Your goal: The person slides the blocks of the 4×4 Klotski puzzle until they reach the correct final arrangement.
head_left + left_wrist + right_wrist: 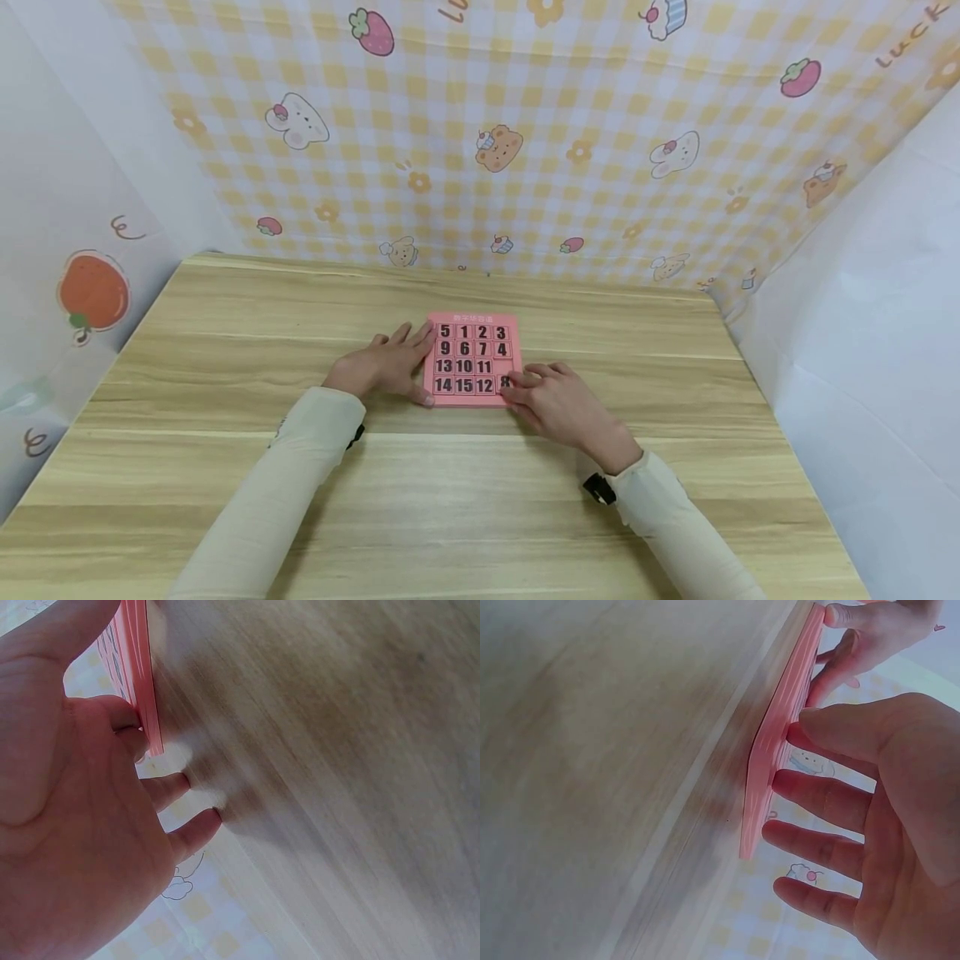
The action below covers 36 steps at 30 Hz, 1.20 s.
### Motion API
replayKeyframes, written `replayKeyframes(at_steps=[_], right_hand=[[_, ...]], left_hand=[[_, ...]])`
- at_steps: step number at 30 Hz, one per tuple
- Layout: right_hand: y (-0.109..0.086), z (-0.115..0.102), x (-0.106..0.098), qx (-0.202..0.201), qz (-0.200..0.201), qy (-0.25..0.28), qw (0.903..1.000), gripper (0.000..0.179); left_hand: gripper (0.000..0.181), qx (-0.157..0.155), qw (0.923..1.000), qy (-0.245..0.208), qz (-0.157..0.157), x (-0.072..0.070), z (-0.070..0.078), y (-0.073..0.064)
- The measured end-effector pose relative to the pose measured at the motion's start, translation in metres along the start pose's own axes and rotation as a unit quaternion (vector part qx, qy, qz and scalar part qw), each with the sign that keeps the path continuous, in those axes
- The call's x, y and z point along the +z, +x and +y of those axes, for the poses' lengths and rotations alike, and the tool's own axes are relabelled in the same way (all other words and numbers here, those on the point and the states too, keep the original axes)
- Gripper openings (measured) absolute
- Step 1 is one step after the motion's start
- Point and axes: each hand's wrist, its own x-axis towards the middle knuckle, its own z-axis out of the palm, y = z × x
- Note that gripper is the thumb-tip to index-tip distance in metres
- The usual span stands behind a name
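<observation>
A pink sliding number puzzle (472, 402) lies flat on the table, its black-numbered tiles in rows. The top row reads 5, 1, 2, 3. The third row shows 13, 10, 11 and a gap at its right end. My left hand (384, 365) rests spread along the puzzle's left edge, thumb at the near left corner. In the left wrist view the left hand (82, 802) has two fingers reaching past the frame. My right hand (558, 404) touches the 8 tile (506, 381) at the near right, partly covering it. The right hand's fingers (821, 799) look extended in the right wrist view.
The puzzle sits on a wood-grain table (442, 517). A yellow checked cloth (450, 100) with cartoon prints hangs behind the table's far edge. White sheets (855, 333) stand at both sides. Both forearms come in from the near edge.
</observation>
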Motion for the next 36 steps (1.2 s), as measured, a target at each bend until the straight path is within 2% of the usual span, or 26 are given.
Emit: replayKeyframes(at_steps=[16,29,36], right_hand=[[0.0022,-0.0005,0.0023,0.010,-0.014,0.004,0.9998,0.032],[0.0037,0.0008,0.0030,0.013,-0.003,0.024,0.9996,0.032],[0.0038,0.0021,0.0057,0.018,-0.011,0.024,0.9995,0.033]], left_hand=[[0.115,0.002,1.0000,-0.004,-0.002,-0.0005,-0.0008,0.0001],[0.115,0.002,1.0000,-0.005,-0.005,-0.0022,0.0001,-0.0010],[0.115,0.003,1.0000,-0.003,-0.006,-0.0017,0.0005,-0.0001]])
